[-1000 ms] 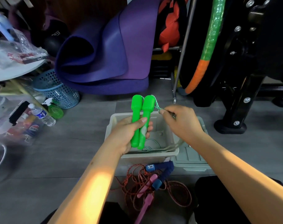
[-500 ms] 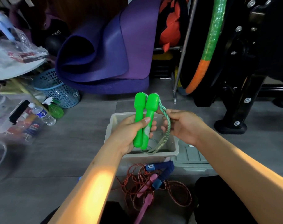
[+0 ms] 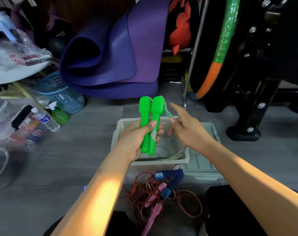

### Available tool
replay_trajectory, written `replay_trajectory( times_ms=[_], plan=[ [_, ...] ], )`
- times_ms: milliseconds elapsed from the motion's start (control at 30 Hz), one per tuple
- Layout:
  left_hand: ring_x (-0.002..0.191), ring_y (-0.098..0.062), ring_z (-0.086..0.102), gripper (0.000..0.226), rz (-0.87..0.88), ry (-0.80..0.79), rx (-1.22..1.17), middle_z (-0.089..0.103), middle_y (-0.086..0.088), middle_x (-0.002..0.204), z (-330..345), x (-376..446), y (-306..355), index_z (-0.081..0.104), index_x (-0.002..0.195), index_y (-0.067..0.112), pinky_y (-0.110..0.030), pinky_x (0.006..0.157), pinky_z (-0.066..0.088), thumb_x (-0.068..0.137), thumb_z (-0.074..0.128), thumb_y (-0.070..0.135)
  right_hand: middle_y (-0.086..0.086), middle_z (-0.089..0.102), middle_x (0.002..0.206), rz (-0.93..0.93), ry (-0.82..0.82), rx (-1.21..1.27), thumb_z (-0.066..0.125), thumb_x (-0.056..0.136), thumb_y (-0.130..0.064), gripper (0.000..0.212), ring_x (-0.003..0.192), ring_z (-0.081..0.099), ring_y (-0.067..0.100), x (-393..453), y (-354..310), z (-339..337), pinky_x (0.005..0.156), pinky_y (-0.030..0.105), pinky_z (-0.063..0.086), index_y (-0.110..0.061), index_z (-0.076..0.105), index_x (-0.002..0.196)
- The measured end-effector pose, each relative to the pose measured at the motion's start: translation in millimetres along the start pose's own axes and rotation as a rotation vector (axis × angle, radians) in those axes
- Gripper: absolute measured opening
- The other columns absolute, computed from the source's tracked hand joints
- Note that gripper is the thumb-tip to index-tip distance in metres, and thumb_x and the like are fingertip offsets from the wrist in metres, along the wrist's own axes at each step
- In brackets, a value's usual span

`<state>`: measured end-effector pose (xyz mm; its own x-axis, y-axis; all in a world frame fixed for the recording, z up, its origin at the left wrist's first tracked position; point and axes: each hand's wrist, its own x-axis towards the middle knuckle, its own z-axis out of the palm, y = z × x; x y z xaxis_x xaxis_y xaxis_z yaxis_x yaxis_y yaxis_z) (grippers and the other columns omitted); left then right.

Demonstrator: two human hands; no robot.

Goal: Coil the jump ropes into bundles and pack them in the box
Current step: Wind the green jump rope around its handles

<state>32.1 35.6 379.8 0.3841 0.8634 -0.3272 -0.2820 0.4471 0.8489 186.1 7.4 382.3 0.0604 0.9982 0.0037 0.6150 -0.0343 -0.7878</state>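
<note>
The left hand (image 3: 136,138) gripped the 2 green handles (image 3: 149,124) side by side, fingers and thumb curled round their shafts. The handles stood nearly upright above the box (image 3: 184,158), long axis running up and away from the person, thick caps on top and narrow ends pointing down into the box. A green-and-white cord (image 3: 167,110) left the caps, dropped toward the right hand (image 3: 189,131), and ran on down into the box, where it lay in loose loops on the bottom. The right hand hovered just beside the handles with its fingers spread and mostly straight; whether any finger pinched the cord could not be told.

The box sat open on the grey floor (image 3: 87,150), its lid (image 3: 202,166) lying flat against its right side. In front of the box, on the floor, lay a tangle of red rope (image 3: 184,204) with 2 blue handles (image 3: 172,182) and 2 pink handles (image 3: 155,206), uncoiled.
</note>
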Motion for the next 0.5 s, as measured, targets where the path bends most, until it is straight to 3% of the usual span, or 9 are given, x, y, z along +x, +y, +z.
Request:
replay_trajectory(
  times_ms=[100, 267, 333, 400, 500],
  plan=[
    [0.062, -0.012, 0.066, 0.013, 0.015, 0.006, -0.003, 0.069, -0.006, 0.073, 1, 0, 0, 0.059, 0.102, 0.002, -0.023, 0.051, 0.051, 0.093, 0.05, 0.002, -0.002, 0.069, 0.066, 0.164, 0.041, 0.305, 0.042, 0.099, -0.021, 0.009, 0.043, 0.052, 0.01, 1, 0, 3, 0.047, 0.021, 0.038, -0.013, 0.044, 0.101],
    [0.067, -0.012, 0.069, 0.011, 0.021, 0.018, 0.016, 0.072, -0.005, 0.074, 2, -1, -2, 0.06, 0.098, 0.006, -0.023, 0.056, 0.055, 0.093, 0.051, 0.002, 0.003, 0.066, 0.065, 0.335, 0.048, 0.591, 0.059, 0.092, -0.023, 0.019, 0.043, 0.052, 0.009, 0, -1, -7, 0.044, 0.02, 0.041, -0.01, 0.057, 0.078],
    [0.067, -0.011, 0.07, 0.01, 0.042, 0.045, 0.07, 0.071, -0.007, 0.078, 4, -1, -4, 0.06, 0.096, 0.007, -0.024, 0.058, 0.057, 0.093, 0.052, 0.002, 0.001, 0.062, 0.067, 0.309, 0.044, 0.491, 0.063, 0.088, -0.022, 0.014, 0.045, 0.052, 0.007, -1, 0, -5, 0.046, 0.02, 0.042, -0.013, 0.063, 0.078],
    [0.064, -0.009, 0.069, 0.009, 0.079, 0.087, 0.16, 0.068, -0.008, 0.081, 5, -1, -6, 0.059, 0.093, 0.008, -0.023, 0.056, 0.057, 0.094, 0.052, 0.003, -0.003, 0.063, 0.071, 0.182, 0.042, 0.235, 0.063, 0.087, -0.016, 0.007, 0.055, 0.056, 0.004, -1, 0, -1, 0.057, 0.019, 0.044, -0.016, 0.069, 0.083],
    [0.058, -0.007, 0.066, 0.009, 0.109, 0.146, 0.317, 0.064, -0.008, 0.079, 4, 2, -8, 0.058, 0.102, 0.004, -0.022, 0.053, 0.055, 0.094, 0.052, 0.004, 0.006, 0.066, 0.098, -0.101, -0.005, -0.245, 0.057, 0.087, -0.008, 0.019, 0.092, 0.06, 0.019, -2, 1, 5, 0.084, 0.025, 0.042, -0.011, 0.07, 0.102]
  ],
)
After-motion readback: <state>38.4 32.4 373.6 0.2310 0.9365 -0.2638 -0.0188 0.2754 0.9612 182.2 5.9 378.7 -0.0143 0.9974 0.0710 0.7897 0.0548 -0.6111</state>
